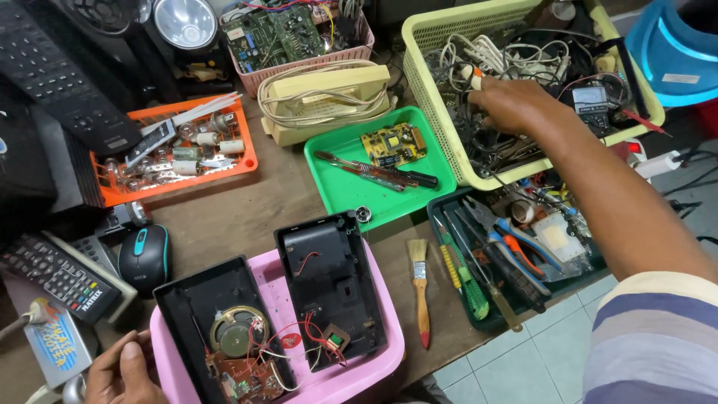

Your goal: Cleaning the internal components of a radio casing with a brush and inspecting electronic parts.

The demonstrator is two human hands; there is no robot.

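Note:
My right hand (pixel 516 101) reaches into the yellow basket (pixel 430 37) of cables and parts at the back right, fingers bent down among the wires; what they touch is hidden. My left hand (pixel 123 370) rests curled on the near left rim of a pink tray (pixel 389 344). On that tray lie two black halves of an opened casing (pixel 329 288), one with a round speaker (pixel 238 329) and a brown circuit board, joined by red and white wires.
A green tray (pixel 336 187) holds screwdrivers and a small yellow board. A dark tray (pixel 493 254) of pliers and screwdrivers sits at the right edge, a paintbrush (pixel 420 288) beside it. An orange tray of bulbs, remotes, a mouse and a cream telephone crowd the left and back.

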